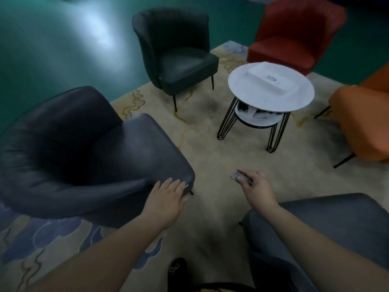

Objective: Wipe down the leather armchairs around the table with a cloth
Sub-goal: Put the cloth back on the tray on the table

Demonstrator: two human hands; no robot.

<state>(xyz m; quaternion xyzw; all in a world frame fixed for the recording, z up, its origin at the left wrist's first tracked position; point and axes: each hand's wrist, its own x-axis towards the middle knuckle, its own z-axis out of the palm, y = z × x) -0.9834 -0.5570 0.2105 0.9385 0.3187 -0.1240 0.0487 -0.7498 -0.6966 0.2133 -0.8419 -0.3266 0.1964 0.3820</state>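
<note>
Head view, looking down over a patterned beige rug [202, 148] set on a green floor [52, 39].

Right hand [255, 187]: fingers curled round a small grey cloth [237, 177], bunched up. Only a wad of it pokes out at the fingertips, on the far-left side of the fist. Hand and cloth hang over bare rug, touching no chair, between the near-left chair and the near-right one.

Left hand [168, 196]: flat, fingers straight and together, resting on the near front corner of the dark grey armchair [90, 148] at left. Fingertips lie on the seat edge just above a thin black leg. Cloth sits well to the right of this chair, apart from it.

Another grey armchair [328, 234] fills the near right, under the right forearm; whether the arm touches it cannot be told.

Far side: black armchair [176, 55] at centre-left, red armchair [294, 32] to its right, orange armchair [364, 121] at the right edge. All stand round a round white table [252, 95] on black wire legs. White rectangular box [273, 80] lies on the tabletop; lower shelf holds dark items, too blurred to name.

Near bottom edge, a dark shoe [177, 270] on the rug.
</note>
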